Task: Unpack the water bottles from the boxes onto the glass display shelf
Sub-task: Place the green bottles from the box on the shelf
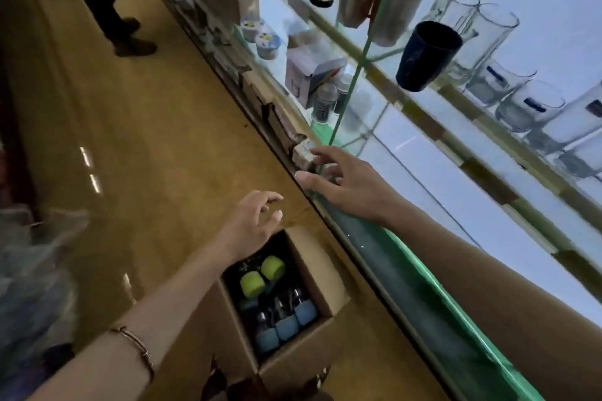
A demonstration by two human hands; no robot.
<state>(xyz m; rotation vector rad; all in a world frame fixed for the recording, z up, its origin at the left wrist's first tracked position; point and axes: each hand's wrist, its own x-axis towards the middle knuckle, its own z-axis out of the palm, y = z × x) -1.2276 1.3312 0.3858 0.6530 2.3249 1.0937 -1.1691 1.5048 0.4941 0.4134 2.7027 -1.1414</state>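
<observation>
Crowding the green-edged glass display shelf (423,299), tumblers leave little room, so a careless reach could topple one. Water bottles with blue and lime caps (277,312) sit in the open brown cardboard box (312,270) on the floor. Both hands hold nothing: right hand (345,182) spread at the shelf edge, left hand (254,221) loosely curled above the box.

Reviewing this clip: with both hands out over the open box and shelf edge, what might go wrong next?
The right hand reaches past the glass shelf edge, so the forearm could knock it.

The left hand hovers empty above the cardboard box; the bottles stand packed tight, so pulling one may topple others.
</observation>
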